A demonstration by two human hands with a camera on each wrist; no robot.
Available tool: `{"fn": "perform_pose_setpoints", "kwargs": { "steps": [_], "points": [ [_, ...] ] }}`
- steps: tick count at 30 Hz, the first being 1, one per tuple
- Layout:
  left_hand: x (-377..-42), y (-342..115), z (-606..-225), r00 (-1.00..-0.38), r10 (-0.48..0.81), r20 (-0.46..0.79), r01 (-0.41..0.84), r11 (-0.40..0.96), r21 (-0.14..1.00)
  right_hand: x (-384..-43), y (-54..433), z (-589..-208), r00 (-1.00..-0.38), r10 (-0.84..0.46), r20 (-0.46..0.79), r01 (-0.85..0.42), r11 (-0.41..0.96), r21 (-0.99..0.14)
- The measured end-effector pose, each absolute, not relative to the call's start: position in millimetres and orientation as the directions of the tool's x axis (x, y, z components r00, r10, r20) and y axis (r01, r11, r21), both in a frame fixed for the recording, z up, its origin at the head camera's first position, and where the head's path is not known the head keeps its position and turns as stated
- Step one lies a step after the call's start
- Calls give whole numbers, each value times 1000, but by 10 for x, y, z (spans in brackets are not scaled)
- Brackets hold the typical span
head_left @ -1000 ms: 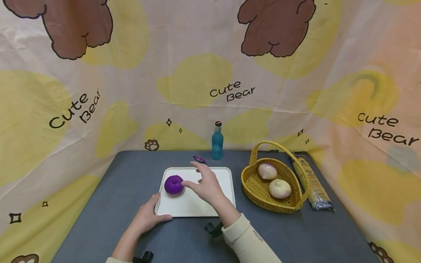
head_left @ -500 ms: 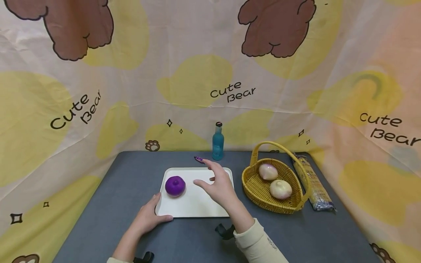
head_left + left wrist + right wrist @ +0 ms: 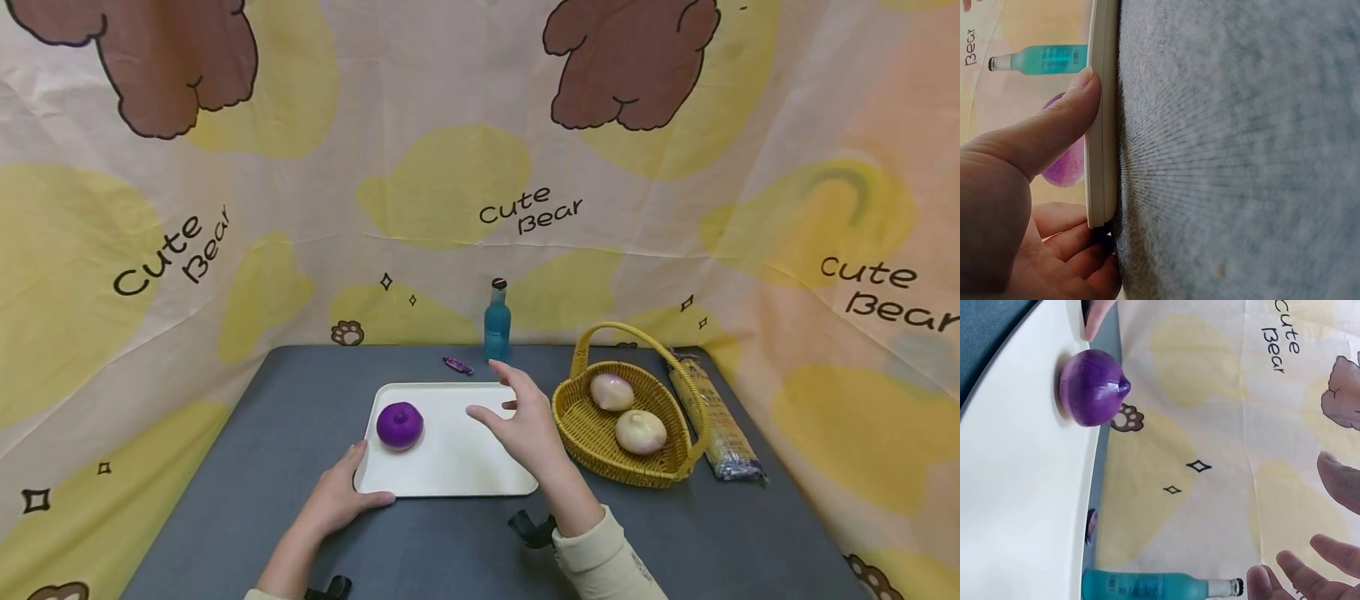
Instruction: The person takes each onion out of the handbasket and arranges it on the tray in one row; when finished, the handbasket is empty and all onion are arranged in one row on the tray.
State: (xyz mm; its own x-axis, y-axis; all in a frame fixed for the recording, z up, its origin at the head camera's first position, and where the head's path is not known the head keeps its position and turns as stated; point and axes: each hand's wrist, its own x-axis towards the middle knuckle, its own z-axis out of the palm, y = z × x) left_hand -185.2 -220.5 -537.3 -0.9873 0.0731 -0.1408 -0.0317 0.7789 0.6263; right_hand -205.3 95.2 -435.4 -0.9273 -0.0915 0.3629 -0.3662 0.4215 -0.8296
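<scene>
While I monitor the head view remotely, the yellow wicker basket (image 3: 622, 475) occupies the table (image 3: 225, 500) to the right of the white tray (image 3: 450, 467). Its handle arches above it. Inside lie a white-and-purple onion (image 3: 611, 392) and a whiter onion (image 3: 641, 433). A clear-ended packet (image 3: 716, 421) lies beyond the basket, partly covered by the handle in my line of sight. The blue bottle (image 3: 497, 329) stands upright behind the tray; the small wrapped piece (image 3: 457, 365) lies to the left of its base. A printed cloth (image 3: 435, 183) hangs behind the table. The right hand (image 3: 525, 425) screens part of the tray's right end from me; its thumb and fingers are spread wide apart, clear of the onion. The left hand (image 3: 337, 492) grips the tray's near left corner, thumb against the front rim and fingers around the side.

The purple onion (image 3: 400, 426) sits on the left part of the tray, apart from both hands. It is round, glossy and deep purple, upright with its pointed tip on top. In the right wrist view I read fine lines running toward that tip.
</scene>
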Motion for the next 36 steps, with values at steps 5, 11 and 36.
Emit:
{"fn": "perform_pose_setpoints", "kwargs": {
  "steps": [5,11,36],
  "points": [
    [-1857,-2214,-5399,-988,74,-137,-29,778,628,-2050,1045,-4346,-917,-71,392,-383,424,-821],
    [-1864,-2189,-5399,-989,73,-129,-24,781,624,-2059,1185,-4326,-908,-44,417,-390,451,-802],
    [-1835,-2203,-5372,-991,69,-116,-21,769,639,-1995,1798,-4388,-924,67,376,-299,488,-820]
  ]
}}
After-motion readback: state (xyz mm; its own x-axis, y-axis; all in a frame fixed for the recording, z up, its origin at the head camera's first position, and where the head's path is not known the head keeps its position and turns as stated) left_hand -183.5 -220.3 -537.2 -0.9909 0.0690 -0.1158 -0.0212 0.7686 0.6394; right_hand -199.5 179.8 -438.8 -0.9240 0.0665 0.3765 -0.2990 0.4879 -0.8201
